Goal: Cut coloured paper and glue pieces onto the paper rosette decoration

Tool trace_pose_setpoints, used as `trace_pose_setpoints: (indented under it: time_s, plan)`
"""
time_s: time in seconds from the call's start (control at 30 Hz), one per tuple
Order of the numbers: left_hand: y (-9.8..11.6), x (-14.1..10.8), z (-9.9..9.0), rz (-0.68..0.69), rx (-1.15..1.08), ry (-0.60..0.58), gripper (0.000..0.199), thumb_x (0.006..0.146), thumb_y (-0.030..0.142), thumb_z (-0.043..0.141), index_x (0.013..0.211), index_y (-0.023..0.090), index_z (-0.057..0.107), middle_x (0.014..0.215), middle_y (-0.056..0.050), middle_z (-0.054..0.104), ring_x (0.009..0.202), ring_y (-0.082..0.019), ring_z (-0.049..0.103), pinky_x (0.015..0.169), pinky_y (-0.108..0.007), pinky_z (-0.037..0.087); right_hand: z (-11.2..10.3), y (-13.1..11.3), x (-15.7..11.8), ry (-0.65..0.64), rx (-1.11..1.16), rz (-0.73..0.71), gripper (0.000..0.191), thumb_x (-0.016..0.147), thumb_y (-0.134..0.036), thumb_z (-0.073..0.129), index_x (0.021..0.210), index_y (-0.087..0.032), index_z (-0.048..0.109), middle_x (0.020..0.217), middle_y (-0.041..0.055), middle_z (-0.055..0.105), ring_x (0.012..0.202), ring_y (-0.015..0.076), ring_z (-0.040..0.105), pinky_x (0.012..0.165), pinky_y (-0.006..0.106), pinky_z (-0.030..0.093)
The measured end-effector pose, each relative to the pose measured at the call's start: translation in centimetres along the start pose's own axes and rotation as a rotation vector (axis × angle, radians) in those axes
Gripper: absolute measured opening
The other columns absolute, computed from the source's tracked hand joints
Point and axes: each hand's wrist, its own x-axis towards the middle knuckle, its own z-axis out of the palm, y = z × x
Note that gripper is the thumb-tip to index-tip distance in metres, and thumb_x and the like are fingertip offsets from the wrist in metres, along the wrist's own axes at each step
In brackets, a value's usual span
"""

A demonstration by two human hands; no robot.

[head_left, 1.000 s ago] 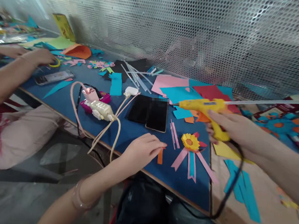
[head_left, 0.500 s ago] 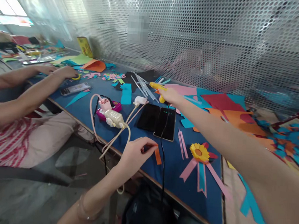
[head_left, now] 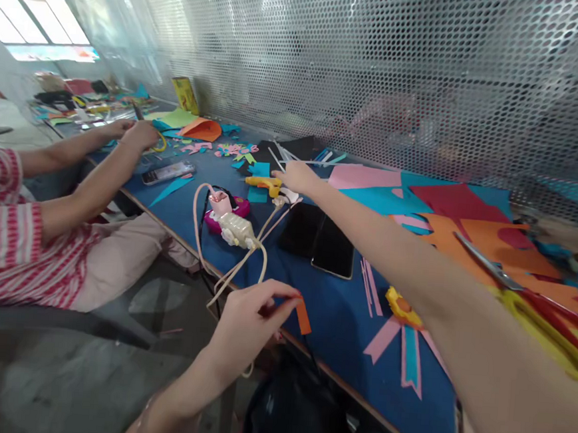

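Observation:
My left hand (head_left: 250, 323) is closed in a pinch on a small orange paper strip (head_left: 304, 316), held over the table's front edge. My right hand (head_left: 298, 179) reaches across to the back, a finger stretched out and the other fingers partly hidden. Just left of its fingertips lies a yellow glue gun (head_left: 264, 184), over a piece of blue paper (head_left: 257, 195). Thin translucent glue sticks (head_left: 287, 152) are right behind the hand. Beneath my right forearm, a yellow paper flower (head_left: 402, 308) with pink and blue ribbon tails is partly covered.
Two dark phones (head_left: 334, 250) lie mid-table beside a power strip with plugs (head_left: 238, 229) and looped cables. Scissors (head_left: 495, 269) rest on orange paper at the right. Another person's hands (head_left: 142, 135) work at the left. A perforated metal panel (head_left: 380, 70) stands behind.
My right hand has moved left and let go of the glue gun, which now lies farther left. The left hand keeps its pinch on the orange strip. The view has shifted.

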Motion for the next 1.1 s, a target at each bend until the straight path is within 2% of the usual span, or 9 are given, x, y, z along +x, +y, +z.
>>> trace_pose_setpoints:
  time_s: [0.07, 0.13, 0.2, 0.27, 0.33, 0.43, 0.77, 0.93, 1.1]
  plan:
    - [0.1, 0.3, 0.7, 0.009, 0.000, -0.048, 0.012, 0.086, 0.030, 0.061, 0.088, 0.023, 0.070, 0.051, 0.007, 0.054, 0.037, -0.007, 0.051, 0.039, -0.017, 0.040, -0.9, -0.5, -2.6, 0.081, -0.037, -0.016, 0.031, 0.095, -0.029, 0.045, 0.097, -0.006, 0.065, 0.098, 0.0172, 0.064, 0.096, 0.0236, 0.057, 0.077, 0.030, 0.040]
    - [0.2, 0.6, 1.4, 0.060, 0.002, -0.089, 0.011, 0.086, 0.029, 0.061, 0.087, 0.023, 0.070, 0.049, 0.007, 0.053, 0.037, -0.007, 0.048, 0.038, -0.017, 0.039, -2.2, -0.4, -6.9, 0.047, -0.050, -0.046, 0.028, 0.092, -0.031, 0.051, 0.081, -0.011, 0.067, 0.081, 0.0109, 0.065, 0.081, 0.0200, 0.060, 0.070, 0.028, 0.040]
    - [0.3, 1.1, 1.9, 0.114, -0.002, -0.131, 0.009, 0.086, 0.026, 0.061, 0.086, 0.022, 0.070, 0.052, 0.007, 0.056, 0.039, -0.007, 0.047, 0.040, -0.018, 0.040, -3.4, 0.1, -12.1, -0.177, 0.052, -0.079, 0.022, 0.088, -0.032, 0.054, 0.081, -0.016, 0.067, 0.072, 0.0043, 0.065, 0.067, 0.0157, 0.059, 0.060, 0.026, 0.040]
    - [0.3, 1.6, 2.4, 0.130, -0.014, -0.172, 0.007, 0.085, 0.022, 0.061, 0.085, 0.022, 0.069, 0.054, 0.006, 0.057, 0.041, -0.007, 0.049, 0.041, -0.017, 0.041, -4.0, 0.8, -17.4, -0.304, 0.159, -0.090, 0.017, 0.087, -0.031, 0.055, 0.087, -0.020, 0.068, 0.079, 0.0009, 0.067, 0.068, 0.0135, 0.059, 0.060, 0.024, 0.042]
    - [0.4, 1.9, 2.8, 0.104, -0.030, -0.209, 0.008, 0.085, 0.020, 0.060, 0.086, 0.021, 0.068, 0.053, 0.007, 0.055, 0.042, -0.007, 0.051, 0.041, -0.017, 0.041, -3.8, 1.7, -21.6, -0.319, 0.200, -0.013, 0.015, 0.085, -0.030, 0.056, 0.087, -0.022, 0.068, 0.081, 0.0004, 0.066, 0.067, 0.0124, 0.057, 0.060, 0.024, 0.043]
    - [0.5, 2.3, 3.3, 0.032, -0.082, -0.251, 0.009, 0.085, 0.026, 0.060, 0.086, 0.020, 0.067, 0.052, 0.007, 0.052, 0.041, -0.007, 0.052, 0.041, -0.016, 0.039, -2.4, 2.9, -25.3, -0.316, 0.188, 0.143, 0.016, 0.081, -0.035, 0.061, 0.088, -0.023, 0.069, 0.074, 0.0004, 0.063, 0.063, 0.0135, 0.052, 0.056, 0.025, 0.039]
    - [1.3, 2.5, 4.3, -0.062, -0.316, -0.316, 0.019, 0.083, 0.037, 0.063, 0.086, 0.018, 0.069, 0.070, 0.001, 0.065, 0.038, -0.004, 0.050, 0.039, -0.016, 0.040, 0.2, 4.0, -27.8, -0.193, 0.494, 0.259, 0.019, 0.082, -0.037, 0.060, 0.078, -0.019, 0.063, 0.066, -0.0008, 0.060, 0.060, 0.0120, 0.054, 0.053, 0.022, 0.040]
    - [1.6, 2.8, 3.9, -0.179, -0.454, -0.386, 0.026, 0.081, 0.039, 0.066, 0.095, 0.018, 0.066, 0.060, 0.004, 0.061, 0.034, -0.004, 0.047, 0.035, -0.015, 0.037, -0.3, 3.7, -28.3, -0.209, 0.631, 0.285, 0.019, 0.083, -0.038, 0.060, 0.078, -0.020, 0.059, 0.066, -0.0022, 0.057, 0.060, 0.0112, 0.053, 0.053, 0.021, 0.043]
    - [1.5, 3.2, 4.2, -0.215, -0.496, -0.561, 0.025, 0.081, 0.038, 0.066, 0.092, 0.016, 0.066, 0.045, 0.007, 0.052, 0.032, -0.005, 0.043, 0.034, -0.014, 0.032, -1.2, 3.5, -28.6, -0.081, 0.605, 0.282, 0.020, 0.083, -0.038, 0.061, 0.077, -0.020, 0.059, 0.068, -0.0019, 0.057, 0.062, 0.0106, 0.050, 0.055, 0.022, 0.041]
